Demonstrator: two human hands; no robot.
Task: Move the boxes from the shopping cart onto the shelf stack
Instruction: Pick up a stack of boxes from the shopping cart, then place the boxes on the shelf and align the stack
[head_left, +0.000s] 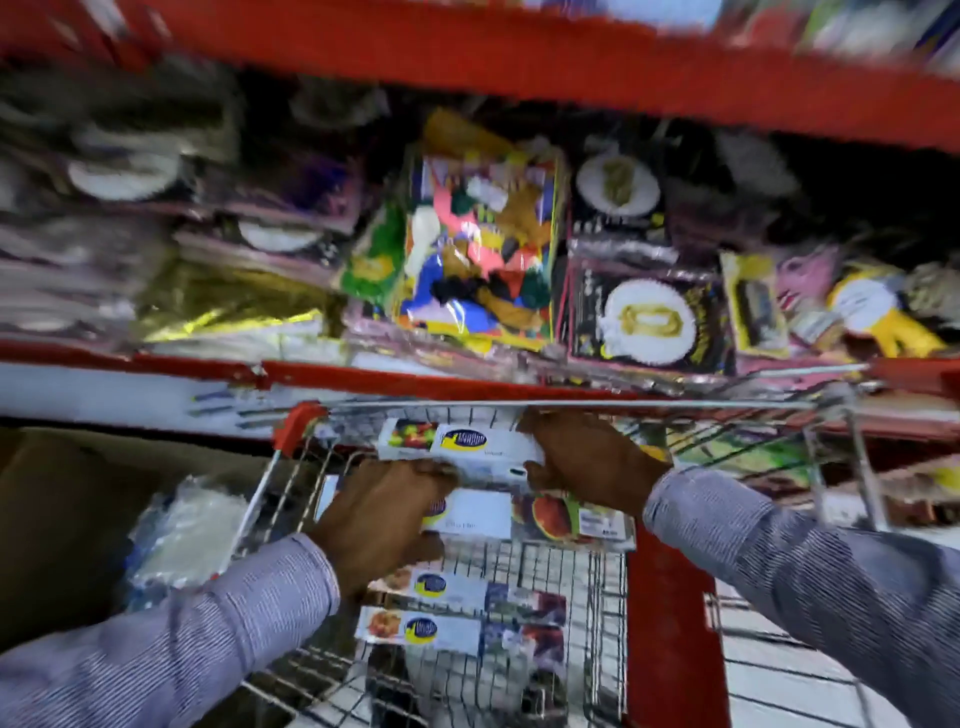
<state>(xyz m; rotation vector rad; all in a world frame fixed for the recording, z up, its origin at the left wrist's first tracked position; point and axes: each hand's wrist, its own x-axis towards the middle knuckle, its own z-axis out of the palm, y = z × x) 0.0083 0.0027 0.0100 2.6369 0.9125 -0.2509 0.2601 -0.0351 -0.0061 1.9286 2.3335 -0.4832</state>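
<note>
A wire shopping cart (613, 582) with a red handle stands below me against the shelving. Several long white boxes with food pictures and a blue-and-yellow logo lie in it. My right hand (587, 462) grips the right end of the top box (467, 441), held at the cart's far rim. My left hand (384, 514) holds that box's near left side and rests over a second box (493, 514) just beneath. Two more boxes (457, 587) (452, 631) lie lower in the cart. The red-edged shelf (415, 379) runs just above the cart. The frame is motion-blurred.
The shelf above the cart is crowded with packets: a colourful balloon bag (483, 244), black-and-gold packs (644, 317), silvery and gold foil items at left. A brown carton (67, 519) and a clear plastic bundle (187, 525) sit left of the cart. A red upright post (670, 634) stands at the right.
</note>
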